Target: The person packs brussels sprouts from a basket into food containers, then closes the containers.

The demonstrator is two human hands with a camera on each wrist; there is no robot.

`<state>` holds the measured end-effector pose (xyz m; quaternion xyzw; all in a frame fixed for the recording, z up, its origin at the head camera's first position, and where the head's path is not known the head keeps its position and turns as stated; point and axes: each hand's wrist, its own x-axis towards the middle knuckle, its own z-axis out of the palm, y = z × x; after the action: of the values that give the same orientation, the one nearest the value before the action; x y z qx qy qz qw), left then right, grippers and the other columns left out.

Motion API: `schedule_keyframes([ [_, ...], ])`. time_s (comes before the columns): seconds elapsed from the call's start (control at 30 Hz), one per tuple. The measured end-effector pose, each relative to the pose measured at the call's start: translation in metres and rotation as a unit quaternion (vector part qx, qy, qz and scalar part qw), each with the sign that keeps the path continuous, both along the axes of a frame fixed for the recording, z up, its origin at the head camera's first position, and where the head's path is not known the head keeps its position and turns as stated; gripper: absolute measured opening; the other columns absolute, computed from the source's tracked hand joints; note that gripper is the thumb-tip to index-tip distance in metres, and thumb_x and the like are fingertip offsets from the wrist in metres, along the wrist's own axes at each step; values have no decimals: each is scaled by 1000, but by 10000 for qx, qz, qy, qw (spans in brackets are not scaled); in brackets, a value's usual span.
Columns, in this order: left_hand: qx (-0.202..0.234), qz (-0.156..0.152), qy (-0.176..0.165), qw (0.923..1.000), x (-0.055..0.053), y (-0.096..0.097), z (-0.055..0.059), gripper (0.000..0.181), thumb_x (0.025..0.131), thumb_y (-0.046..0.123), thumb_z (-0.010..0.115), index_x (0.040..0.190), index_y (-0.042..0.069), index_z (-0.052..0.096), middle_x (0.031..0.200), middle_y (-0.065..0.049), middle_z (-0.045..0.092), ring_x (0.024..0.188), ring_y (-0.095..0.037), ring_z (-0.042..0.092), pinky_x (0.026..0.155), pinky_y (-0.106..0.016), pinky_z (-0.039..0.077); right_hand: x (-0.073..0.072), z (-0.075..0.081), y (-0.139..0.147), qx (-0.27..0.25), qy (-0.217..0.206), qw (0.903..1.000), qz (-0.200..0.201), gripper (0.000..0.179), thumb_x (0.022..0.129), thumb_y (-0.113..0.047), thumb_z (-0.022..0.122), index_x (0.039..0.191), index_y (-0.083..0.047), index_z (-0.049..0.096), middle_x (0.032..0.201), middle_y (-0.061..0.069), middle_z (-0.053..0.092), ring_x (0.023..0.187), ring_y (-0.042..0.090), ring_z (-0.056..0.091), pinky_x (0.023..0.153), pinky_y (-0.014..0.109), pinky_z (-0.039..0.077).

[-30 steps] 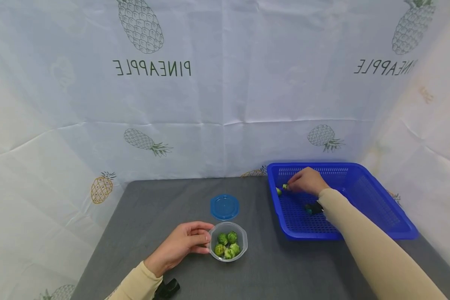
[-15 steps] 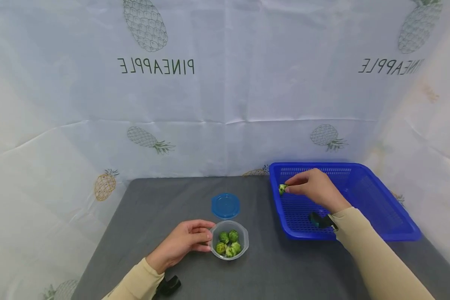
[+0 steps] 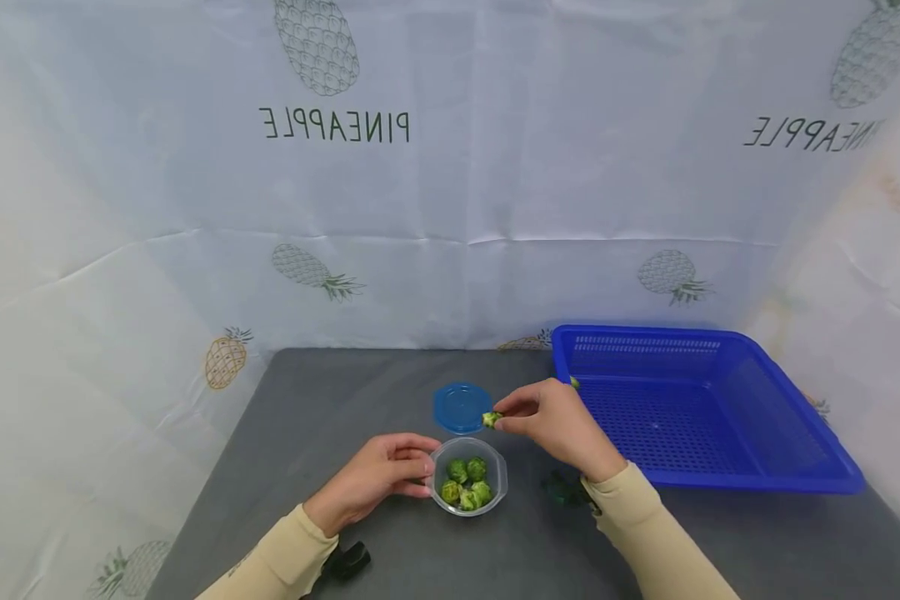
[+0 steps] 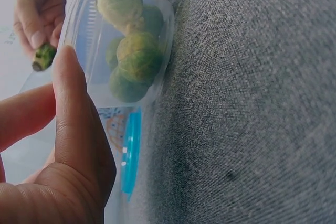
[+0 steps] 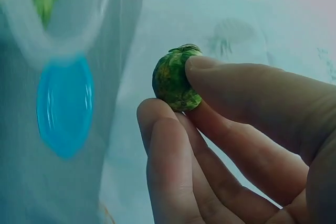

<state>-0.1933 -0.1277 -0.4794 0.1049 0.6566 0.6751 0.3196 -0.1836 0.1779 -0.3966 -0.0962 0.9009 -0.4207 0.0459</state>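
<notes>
The Brussels sprout was in the air, pinched between the thumb and the fingertips of the right hand; in the head view it appeared beside the right edge of the lid, with its pale stem end turned away from the palm. I judge that such a sprout is light and rather firm, but its outer leaves may be loose and a little slippery. For this reason the best place to take hold would be across its round middle, with gentle pressure.

Toward the person, below the sprout in the head view, stood the clear container, upright, with a group of green sprouts inside. It seemed to be of thin plastic, light and able to bend, so it is better held by the side wall under the rim. The left hand touched it at the left side; whether thumb and fingers really pinched the rim, I could not tell.

Just beyond the container lay the blue lid, flat on the grey table. Farther to the right was the blue basket, with another sprout partly visible near its left wall. Behind everything hung a pineapple-printed cloth.
</notes>
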Motion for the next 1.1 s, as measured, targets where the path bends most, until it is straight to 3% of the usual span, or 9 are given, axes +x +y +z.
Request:
schedule_keyframes([
  [0.43, 77, -53, -2, 10000, -1, -1, 3, 51, 106, 15, 70, 150, -6, 56, 120, -18, 69, 100, -18, 72, 90, -35, 69, 18, -28, -50, 102, 70, 9983, 576, 11, 92, -16, 87, 103, -14, 85, 92, -3, 81, 80, 6, 73, 68, 24, 64],
  [0.83, 97, -96, 16, 9999, 0, -3, 2, 51, 107, 15, 69, 150, -8, 55, 115, -11, 70, 99, -16, 72, 89, -33, 69, 21, -37, -61, 329, 317, 9956, 819, 10, 89, -13, 90, 97, -11, 85, 87, -1, 80, 76, 7, 72, 66, 23, 62],
  [1.1, 133, -76, 20, 9999, 1, -3, 4, 52, 107, 15, 69, 151, -8, 54, 113, -7, 70, 98, -15, 72, 88, -31, 68, 21, -43, -67, 449, 463, 9950, 766, 10, 88, -14, 91, 94, -10, 85, 82, -3, 79, 71, 2, 70, 62, 21, 60],
])
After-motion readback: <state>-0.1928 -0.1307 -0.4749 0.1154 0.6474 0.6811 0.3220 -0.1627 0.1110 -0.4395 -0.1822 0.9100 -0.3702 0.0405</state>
